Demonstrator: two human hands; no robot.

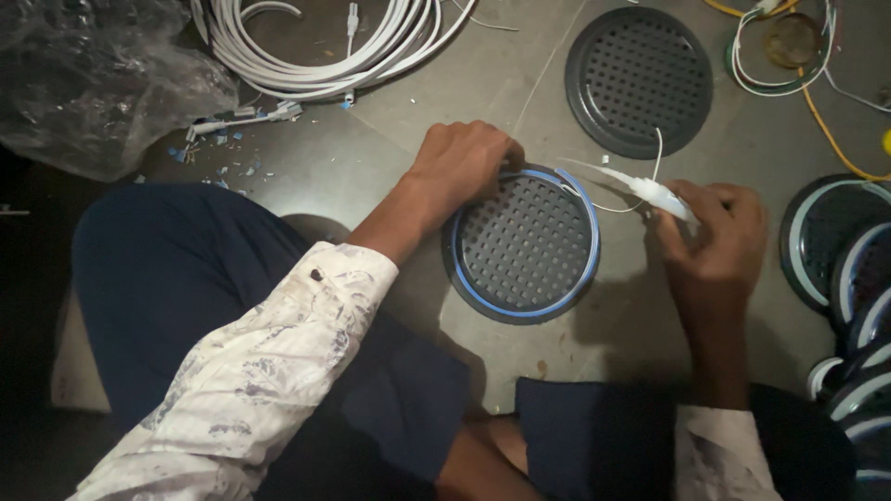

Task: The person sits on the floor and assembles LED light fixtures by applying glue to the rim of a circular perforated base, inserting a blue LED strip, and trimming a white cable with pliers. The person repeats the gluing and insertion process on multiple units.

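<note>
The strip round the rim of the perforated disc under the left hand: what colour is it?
Light blue strip, on a dark grey round perforated disc; head view.

The person wears a white long-sleeved shirt with a faint grey-blue leafy print; the left sleeve [251, 371] is creased and ends in a loose cuff with one small dark button, and the right sleeve [719, 455] shows only its cuff. Dark navy trousers [176, 278] cover both legs.
</note>
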